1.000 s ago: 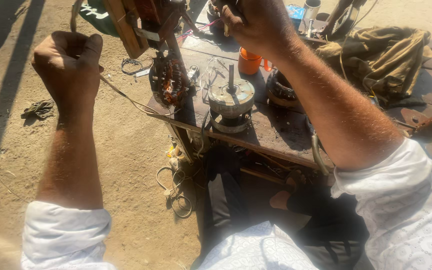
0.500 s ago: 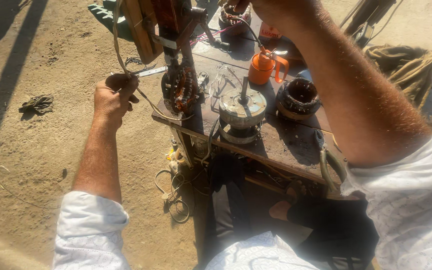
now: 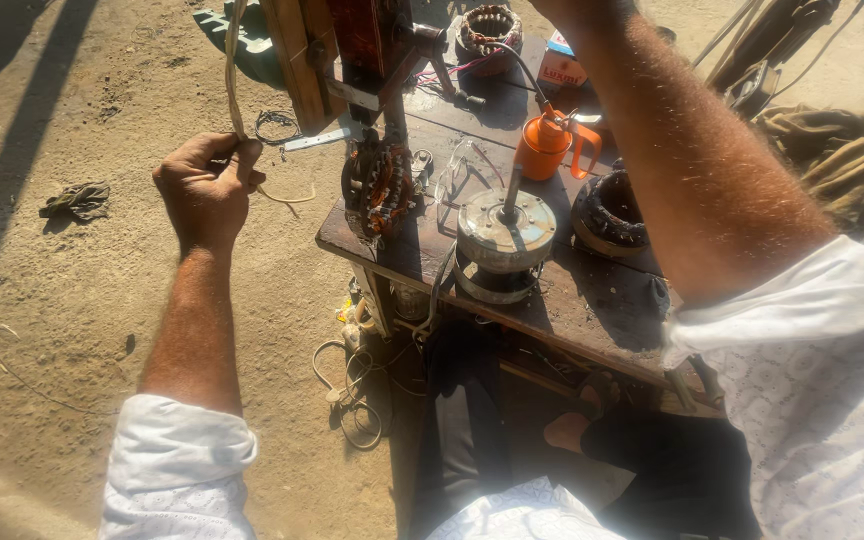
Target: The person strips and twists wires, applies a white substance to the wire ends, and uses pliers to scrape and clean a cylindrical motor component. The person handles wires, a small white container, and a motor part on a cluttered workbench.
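The left hand (image 3: 207,190), at the left of the frame, is closed in a pinch on a pale strand of wire (image 3: 234,70) that runs up and out of the top edge; a loose end curls out below the fingers toward the desk (image 3: 592,290). The right hand is out of view past the top edge; only its forearm crosses the upper right, so I cannot tell how it is set.

Judging by this, the winding work is partway: the coil piece (image 3: 380,190) with copper and reddish windings hangs at the desk's left edge under a wooden frame (image 3: 297,60), already carrying wire, while the strand is not yet drawn in or tied off.

The wire looks thin, stiff and light-coloured, kinked near the grip. A round metal motor body (image 3: 504,235) with an upright shaft stands mid-desk, an orange oil can (image 3: 544,145) behind it.
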